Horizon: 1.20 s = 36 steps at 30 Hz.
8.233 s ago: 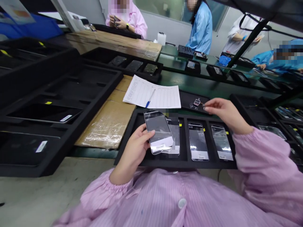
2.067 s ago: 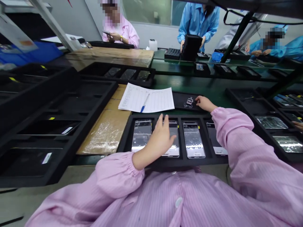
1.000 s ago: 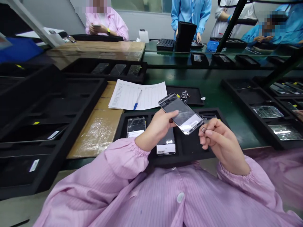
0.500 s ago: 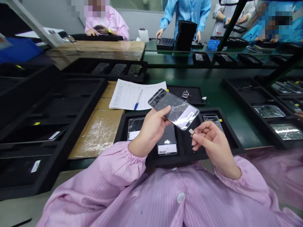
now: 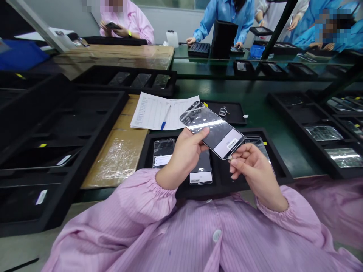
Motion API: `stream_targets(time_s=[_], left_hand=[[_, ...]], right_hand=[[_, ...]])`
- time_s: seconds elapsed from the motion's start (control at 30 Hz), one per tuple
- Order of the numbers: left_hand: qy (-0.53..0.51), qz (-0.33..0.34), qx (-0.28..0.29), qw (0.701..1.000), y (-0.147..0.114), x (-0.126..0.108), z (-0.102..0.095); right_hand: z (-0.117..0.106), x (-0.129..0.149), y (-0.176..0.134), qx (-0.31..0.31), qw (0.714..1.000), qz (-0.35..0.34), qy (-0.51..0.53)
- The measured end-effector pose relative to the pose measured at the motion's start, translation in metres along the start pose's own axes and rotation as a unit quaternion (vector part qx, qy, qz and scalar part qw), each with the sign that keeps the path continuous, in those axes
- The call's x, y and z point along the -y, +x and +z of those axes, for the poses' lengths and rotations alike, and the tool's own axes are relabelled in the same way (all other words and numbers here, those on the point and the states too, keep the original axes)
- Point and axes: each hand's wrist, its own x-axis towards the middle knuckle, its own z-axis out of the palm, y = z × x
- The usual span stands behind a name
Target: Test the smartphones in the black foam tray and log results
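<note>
My left hand [image 5: 185,158] is closed around a smartphone [image 5: 210,130], thumb on its glass; the phone is tilted, with a barcode label near its lower end. Pinched in the fingertips of my right hand [image 5: 251,162] is a small, pale SIM card tray [image 5: 230,158], held against the phone's bottom edge. Whether the piece is inside the slot I cannot tell. Below both hands lies a black foam tray [image 5: 144,158] with a left phone [image 5: 163,146], a middle phone [image 5: 200,173] and a right phone [image 5: 256,142], partly hidden by my hands.
Behind the phone lie printed sheets [image 5: 147,109] with a blue pen [image 5: 166,119], and a small black tray [image 5: 238,111] with a metal clip-like part [image 5: 223,112]. Larger black trays stand at left [image 5: 113,113] and right [image 5: 292,128]. Co-workers [image 5: 227,19] are across the bench.
My right hand's small SIM card tray, apart from the phone before, now meets its bottom edge. The phone has shifted slightly right and its glare has changed.
</note>
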Motion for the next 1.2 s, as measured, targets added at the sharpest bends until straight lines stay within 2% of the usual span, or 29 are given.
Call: stream_targets(time_s=[0.13, 0.23, 0.3, 0.33, 0.37, 0.4, 0.43, 0.47, 0.57, 0.67, 0.8, 0.9, 1.0, 1.1, 1.2], left_hand=[[0.005, 0.013, -0.018, 1.0, -0.006, 0.006, 0.004], [0.013, 0.007, -0.019, 1.0, -0.003, 0.006, 0.003], [0.033, -0.017, -0.006, 0.999, 0.004, 0.007, 0.003], [0.06, -0.036, 0.004, 0.998, 0.009, 0.009, 0.004], [0.098, -0.059, 0.013, 0.993, 0.013, 0.012, 0.005], [0.141, -0.085, 0.021, 0.986, 0.018, 0.017, 0.008], [0.183, -0.112, 0.028, 0.976, 0.021, 0.023, 0.011], [0.219, -0.137, 0.035, 0.965, 0.024, 0.03, 0.014], [0.277, -0.169, 0.053, 0.944, 0.027, 0.052, 0.026], [0.336, -0.13, 0.061, 0.931, 0.024, 0.062, 0.036], [0.434, -0.018, 0.065, 0.898, 0.016, 0.063, 0.05], [0.495, 0.01, 0.137, 0.858, 0.014, 0.068, 0.064], [0.556, 0.038, 0.198, 0.806, 0.025, 0.075, 0.08], [0.6, 0.091, 0.218, 0.764, 0.049, 0.083, 0.093], [0.614, 0.122, 0.236, 0.743, 0.075, 0.094, 0.102]], right_hand=[[-0.002, -0.011, 0.003, -0.007, 1.0, -0.005, -0.014], [-0.018, -0.005, 0.017, 0.039, 0.996, 0.018, -0.073], [-0.037, 0.009, 0.043, 0.104, 0.976, 0.049, -0.186], [-0.047, 0.017, 0.061, 0.128, 0.955, 0.06, -0.261], [-0.056, 0.025, 0.083, 0.126, 0.933, 0.059, -0.332], [-0.064, 0.032, 0.107, 0.079, 0.918, 0.03, -0.388], [-0.069, 0.037, 0.132, 0.001, 0.906, -0.014, -0.422], [-0.072, 0.039, 0.156, -0.033, 0.901, -0.032, -0.432], [-0.065, 0.031, 0.214, -0.056, 0.892, -0.05, -0.445], [-0.05, 0.013, 0.239, -0.064, 0.891, -0.058, -0.446], [-0.04, 0.001, 0.245, -0.074, 0.898, -0.063, -0.429], [-0.043, 0.011, 0.242, -0.075, 0.904, -0.063, -0.416], [-0.055, 0.036, 0.227, -0.086, 0.907, -0.069, -0.407], [-0.072, 0.063, 0.191, -0.113, 0.911, -0.106, -0.382], [-0.091, 0.068, 0.129, -0.116, 0.928, -0.191, -0.3]])
